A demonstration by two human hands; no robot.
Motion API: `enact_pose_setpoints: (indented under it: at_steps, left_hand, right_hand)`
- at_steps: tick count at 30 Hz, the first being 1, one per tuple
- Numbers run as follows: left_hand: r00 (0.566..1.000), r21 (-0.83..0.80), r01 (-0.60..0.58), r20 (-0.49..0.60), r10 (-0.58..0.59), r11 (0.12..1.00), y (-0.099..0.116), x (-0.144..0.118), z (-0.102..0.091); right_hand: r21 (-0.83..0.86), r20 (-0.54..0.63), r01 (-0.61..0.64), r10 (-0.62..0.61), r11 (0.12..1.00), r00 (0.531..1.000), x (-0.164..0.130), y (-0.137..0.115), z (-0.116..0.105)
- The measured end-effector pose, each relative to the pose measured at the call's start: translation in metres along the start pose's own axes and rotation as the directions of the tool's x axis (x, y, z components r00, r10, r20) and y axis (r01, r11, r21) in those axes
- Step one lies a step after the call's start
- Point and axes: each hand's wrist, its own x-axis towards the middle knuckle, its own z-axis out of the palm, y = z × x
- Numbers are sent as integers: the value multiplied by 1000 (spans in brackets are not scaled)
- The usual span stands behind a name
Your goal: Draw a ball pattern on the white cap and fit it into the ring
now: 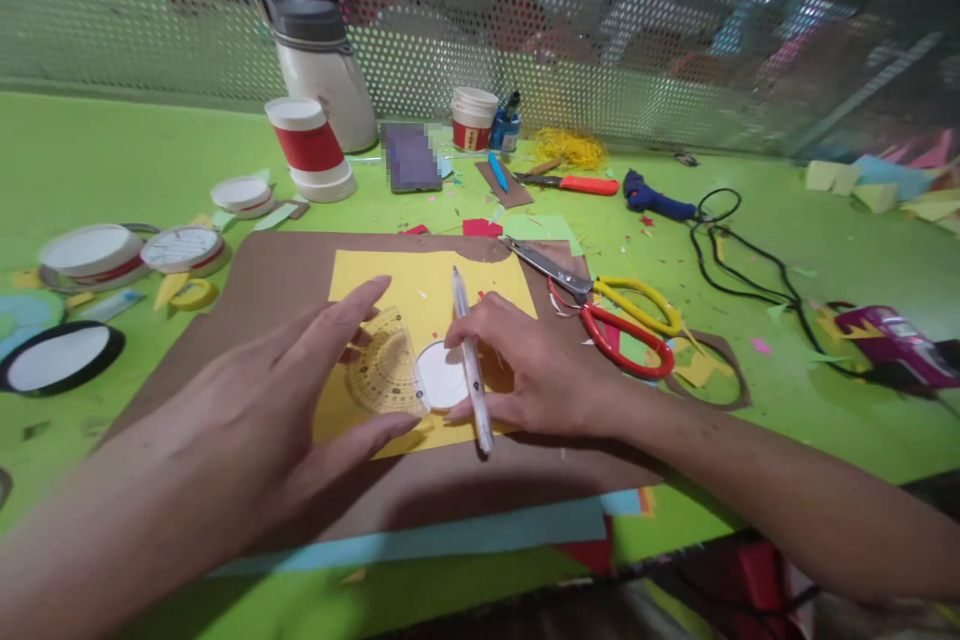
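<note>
Pen [471, 360] in right hand's [525, 370] closed grip, white disc [441, 375] just left; left hand [300, 400] spread.

My right hand [525, 360] hides part of the white disc [441, 376]; the phone [411, 158] at twelve o'clock is blurred.

Craft workbench: scissors [615, 315], paper scraps [480, 227]
</note>
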Motion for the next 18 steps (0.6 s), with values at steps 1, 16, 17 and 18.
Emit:
enact_pose_setpoints:
  at_steps: [1, 16, 17, 18]
  left_hand:
    - [1000, 40, -11, -15, 12, 999, 3, 1, 2]
    - [988, 152, -146, -37, 153, 978, 33, 8, 10]
    - [987, 163, -150, -36, 158, 975, 36, 9, 11]
    - [987, 175, -149, -36, 157, 973, 38, 10, 12]
  right_hand:
    - [-37, -21, -12, 11, 999, 1000, -1, -3, 1]
    - [-14, -151, -52, 49, 999, 987, -20, -9, -25]
    - [14, -158, -48, 50, 999, 986, -20, -7, -28]
    - [41, -161, -41, 47, 998, 986, -20, -5, -30]
